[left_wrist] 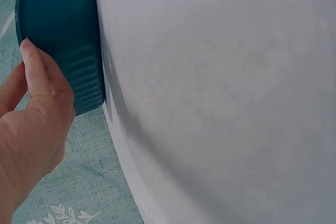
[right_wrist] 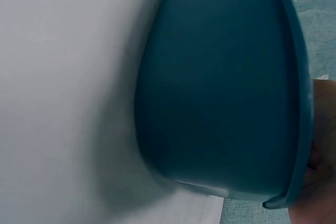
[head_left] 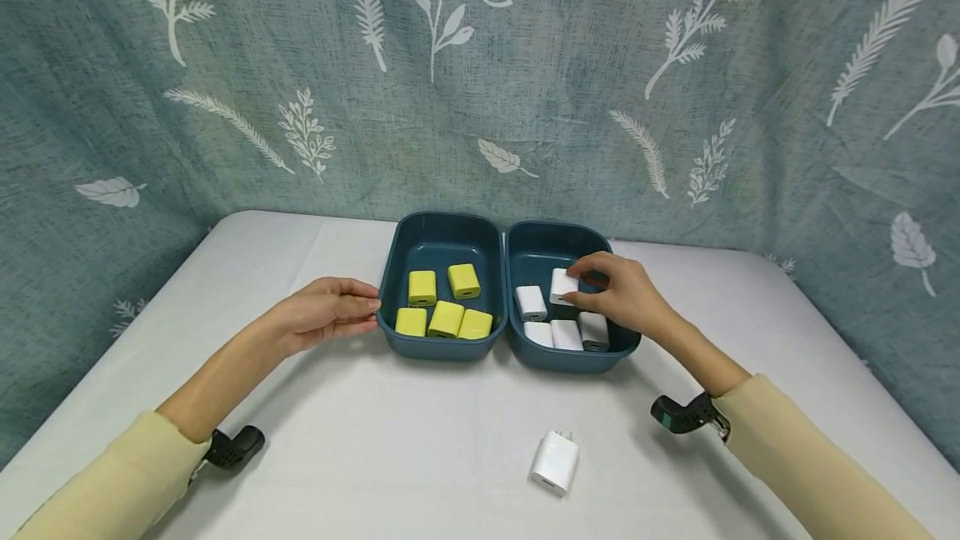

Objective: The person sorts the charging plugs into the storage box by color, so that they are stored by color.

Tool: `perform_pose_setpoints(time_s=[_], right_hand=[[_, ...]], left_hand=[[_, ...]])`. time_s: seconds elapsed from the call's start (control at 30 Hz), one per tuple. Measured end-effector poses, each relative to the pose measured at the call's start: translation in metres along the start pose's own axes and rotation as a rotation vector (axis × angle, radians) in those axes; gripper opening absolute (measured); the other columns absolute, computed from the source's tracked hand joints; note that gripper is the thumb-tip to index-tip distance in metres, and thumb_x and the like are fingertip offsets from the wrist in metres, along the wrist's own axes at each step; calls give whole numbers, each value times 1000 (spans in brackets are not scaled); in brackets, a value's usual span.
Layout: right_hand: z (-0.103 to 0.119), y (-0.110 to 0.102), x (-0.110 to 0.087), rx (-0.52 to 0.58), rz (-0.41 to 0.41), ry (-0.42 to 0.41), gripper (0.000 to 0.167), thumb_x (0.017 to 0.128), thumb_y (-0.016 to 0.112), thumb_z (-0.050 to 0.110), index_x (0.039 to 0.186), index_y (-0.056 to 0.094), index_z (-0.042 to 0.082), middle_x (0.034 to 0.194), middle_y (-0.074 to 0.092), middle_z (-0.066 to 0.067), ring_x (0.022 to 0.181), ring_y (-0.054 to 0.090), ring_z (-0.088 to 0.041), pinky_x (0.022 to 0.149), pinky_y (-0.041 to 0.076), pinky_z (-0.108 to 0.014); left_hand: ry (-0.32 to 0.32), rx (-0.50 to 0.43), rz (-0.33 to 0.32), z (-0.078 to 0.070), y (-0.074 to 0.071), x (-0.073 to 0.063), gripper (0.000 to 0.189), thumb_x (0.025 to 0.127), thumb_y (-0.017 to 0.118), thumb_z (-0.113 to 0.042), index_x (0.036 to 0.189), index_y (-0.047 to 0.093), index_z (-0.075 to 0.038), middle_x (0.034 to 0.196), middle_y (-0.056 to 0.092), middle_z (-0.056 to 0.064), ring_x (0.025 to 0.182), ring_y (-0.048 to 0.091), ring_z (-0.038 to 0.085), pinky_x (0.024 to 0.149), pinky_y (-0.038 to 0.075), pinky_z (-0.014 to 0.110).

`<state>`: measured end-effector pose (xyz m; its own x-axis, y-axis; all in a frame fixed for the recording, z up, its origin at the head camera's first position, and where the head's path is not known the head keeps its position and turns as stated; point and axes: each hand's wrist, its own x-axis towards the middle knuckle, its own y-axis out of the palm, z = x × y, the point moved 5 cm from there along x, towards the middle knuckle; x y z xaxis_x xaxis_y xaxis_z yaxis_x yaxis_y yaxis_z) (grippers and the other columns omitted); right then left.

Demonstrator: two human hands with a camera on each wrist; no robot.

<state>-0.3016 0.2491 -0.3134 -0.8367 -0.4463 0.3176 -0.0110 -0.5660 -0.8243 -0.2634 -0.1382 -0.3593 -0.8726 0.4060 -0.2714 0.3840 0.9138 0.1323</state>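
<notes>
My right hand (head_left: 626,294) reaches over the right-hand blue bin (head_left: 558,363) and pinches a white charger plug (head_left: 562,285) between thumb and fingers. Several other white charger plugs (head_left: 532,302) lie below it in that bin. With its fingertips, my left hand (head_left: 326,312) touches the rim of the left-hand blue bin (head_left: 442,348), which holds several yellow charger plugs (head_left: 446,319). The left wrist view shows those fingers (left_wrist: 35,69) against the bin's outer side. In the right wrist view, the bin wall (right_wrist: 226,87) hides most of the right hand.
Another white charger plug (head_left: 555,463) lies on the white tablecloth (head_left: 420,440) in front of the bins, its prongs pointing away. Both bins stand side by side near the table's back edge. A patterned green-blue curtain (head_left: 525,140) hangs behind them.
</notes>
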Motion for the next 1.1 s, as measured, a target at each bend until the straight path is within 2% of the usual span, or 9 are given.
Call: perform_pose_setpoints(time_s=[0.2, 0.37, 0.57, 0.73, 1.1], right_hand=[[-6, 5, 4, 0, 42, 53, 34, 81, 84, 17, 110, 72, 3, 109, 66, -10, 99, 62, -29, 86, 58, -44], [-9, 9, 5, -10, 56, 65, 34, 81, 84, 18, 109, 72, 3, 109, 66, -12, 100, 63, -31, 87, 57, -44], [-7, 7, 4, 19, 77, 83, 36, 86, 79, 15, 116, 68, -2, 115, 64, -17, 106, 62, -36, 92, 56, -45], [-3, 3, 2, 57, 67, 90, 37, 89, 77, 13, 119, 66, -4, 118, 63, -19, 109, 61, -39, 93, 55, -47], [9, -3, -8, 70, 21, 67, 36, 88, 78, 13, 119, 67, -1, 119, 64, -17, 109, 62, -37, 93, 56, -46]], left_hand=[[-1, 3, 4, -1, 0, 2, 39, 100, 53, 2, 133, 38, 16, 102, 62, 11, 88, 67, 14, 88, 57, 28], [0, 5, 5, -1, -1, 3, 38, 100, 53, 2, 132, 38, 16, 101, 62, 11, 88, 67, 14, 88, 57, 27], [1, 5, 12, -1, -1, 4, 36, 100, 53, 2, 131, 39, 15, 100, 62, 10, 88, 68, 14, 87, 58, 27], [2, 12, 13, -2, -3, 5, 38, 100, 52, 1, 133, 38, 16, 102, 62, 11, 89, 67, 14, 87, 57, 27], [-3, 14, 12, -2, -7, 7, 39, 100, 53, 1, 133, 38, 15, 102, 62, 11, 89, 67, 14, 88, 57, 27]])
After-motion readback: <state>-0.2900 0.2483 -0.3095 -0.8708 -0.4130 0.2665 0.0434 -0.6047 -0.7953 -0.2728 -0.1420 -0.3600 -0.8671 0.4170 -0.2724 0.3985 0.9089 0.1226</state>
